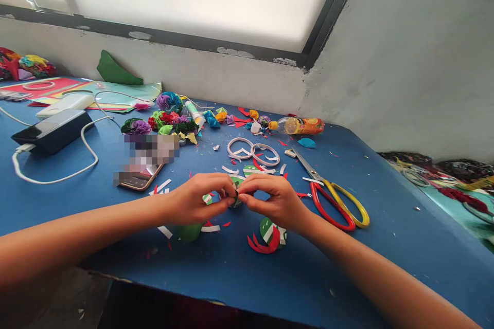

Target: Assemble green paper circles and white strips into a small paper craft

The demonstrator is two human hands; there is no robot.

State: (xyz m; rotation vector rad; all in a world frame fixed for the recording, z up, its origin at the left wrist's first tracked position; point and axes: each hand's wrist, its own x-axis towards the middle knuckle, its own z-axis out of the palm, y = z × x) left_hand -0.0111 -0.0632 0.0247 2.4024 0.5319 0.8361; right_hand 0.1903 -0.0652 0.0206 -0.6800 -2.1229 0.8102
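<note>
Both hands meet over the near middle of the desk [386, 262], the left hand [204, 198] coming in from the left and the right hand [276, 198] from the right. Each grip is a narrow pinch of thumb and fingers, and the two close on a small dark green piece [236, 196] where the fingertips all but touch; its shape is mostly hidden. A green paper scrap [190, 232] lies on the near side of the left hand, while a green disc with white strips [267, 230] and a curl of cut red paper [272, 244] sit just on the near side of the right. Farther off, two white rings [231, 155] overlap, and scissors [323, 182] lie to the right, blades pointing away, with neither hand on them. The step in hand looks like fine finger work, shaping or pressing the small piece; whether it is folding or joining, I cannot tell. The move calls for light, even pressure from both pinches, one steadying while the other works, so that the paper does not crease or tear.
</note>
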